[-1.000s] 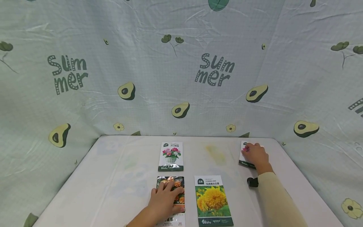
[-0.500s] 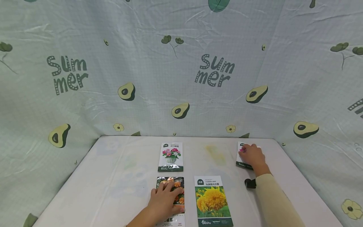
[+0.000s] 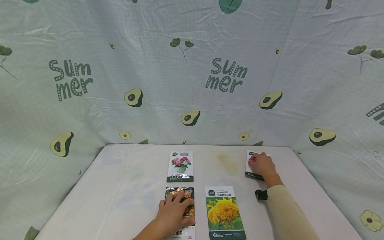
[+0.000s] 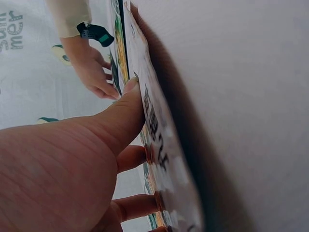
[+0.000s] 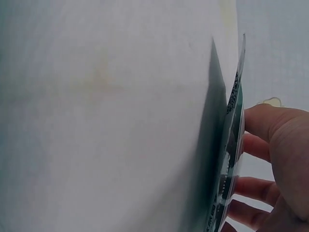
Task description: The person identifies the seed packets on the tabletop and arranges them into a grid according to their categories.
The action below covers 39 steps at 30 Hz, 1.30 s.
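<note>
My left hand (image 3: 172, 211) rests with spread fingers on a seed packet (image 3: 189, 193) printed with orange flowers, at the table's near middle. In the left wrist view, the thumb and fingertips press on that packet's face (image 4: 159, 145). At the far right, my right hand (image 3: 264, 165) lies on a white seed packet (image 3: 250, 168) with a pink flower, covering most of it. The right wrist view has its fingers extended against the face of the packet (image 5: 232, 150), which stays close to the tabletop.
A packet with pink flowers in a pot (image 3: 180, 168) lies at the back middle. A yellow sunflower packet (image 3: 225, 213) lies between the hands, nearer the front. A black wrist camera (image 3: 261, 194) sticks out from the right sleeve. A printed curtain (image 3: 156, 123) borders the table's back.
My right hand has slid the white packet a short way left along the table. The left hand and the other packets have stayed in place.
</note>
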{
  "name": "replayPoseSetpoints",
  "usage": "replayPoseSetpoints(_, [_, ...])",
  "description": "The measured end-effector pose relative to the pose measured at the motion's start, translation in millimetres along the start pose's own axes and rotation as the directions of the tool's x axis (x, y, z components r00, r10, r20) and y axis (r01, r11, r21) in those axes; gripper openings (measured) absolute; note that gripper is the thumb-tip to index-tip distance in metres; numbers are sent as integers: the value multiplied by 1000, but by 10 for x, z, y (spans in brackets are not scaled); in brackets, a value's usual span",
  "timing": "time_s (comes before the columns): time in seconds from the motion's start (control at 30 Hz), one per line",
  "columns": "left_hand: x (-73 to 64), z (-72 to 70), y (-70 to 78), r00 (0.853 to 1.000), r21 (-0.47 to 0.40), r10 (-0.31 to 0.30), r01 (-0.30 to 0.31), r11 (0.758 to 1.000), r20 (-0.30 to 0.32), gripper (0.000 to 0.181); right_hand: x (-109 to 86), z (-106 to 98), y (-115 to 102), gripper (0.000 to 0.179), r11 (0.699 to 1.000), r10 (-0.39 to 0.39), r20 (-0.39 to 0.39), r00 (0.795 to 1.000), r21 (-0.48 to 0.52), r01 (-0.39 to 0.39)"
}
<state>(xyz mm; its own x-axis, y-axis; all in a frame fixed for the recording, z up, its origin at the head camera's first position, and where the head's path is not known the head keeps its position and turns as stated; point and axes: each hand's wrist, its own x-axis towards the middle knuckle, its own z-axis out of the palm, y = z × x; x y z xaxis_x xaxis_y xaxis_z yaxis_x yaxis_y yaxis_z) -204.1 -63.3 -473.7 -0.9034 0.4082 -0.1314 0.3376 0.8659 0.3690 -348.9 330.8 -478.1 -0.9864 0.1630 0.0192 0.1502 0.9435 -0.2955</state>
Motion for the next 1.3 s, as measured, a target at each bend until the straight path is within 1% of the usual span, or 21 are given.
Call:
replayPoseSetpoints(0.2, [3, 0, 2, 1000, 6, -3, 3, 1000, -3, 62, -1, 35, -79, 35, 1000, -29, 7, 1000, -3, 29])
replayPoseSetpoints(0.47, [2, 15, 10, 1000, 12, -1, 1, 1000, -15, 62, -52, 34, -210, 33, 998, -64, -14, 998, 12, 65])
replayPoseSetpoints(0.67, [11, 28, -3, 1000, 4, -11, 11, 1000, -4, 62, -38, 73, -273, 30, 997, -75, -5, 997, 20, 75])
replayPoseSetpoints(0.83, [14, 16, 7, 1000, 5, -9, 9, 1000, -1, 63, -30, 93, -314, 30, 995, -95, -13, 995, 19, 95])
replayPoseSetpoints(1.03, [14, 0, 19, 1000, 8, -11, 11, 1000, 2, 63, -45, 98, -391, 31, 996, -84, -4, 996, 7, 84])
replayPoseSetpoints(1.3, [4, 3, 18, 1000, 12, -6, 6, 1000, -6, 63, -31, 134, -446, 30, 994, -106, -8, 994, 7, 106])
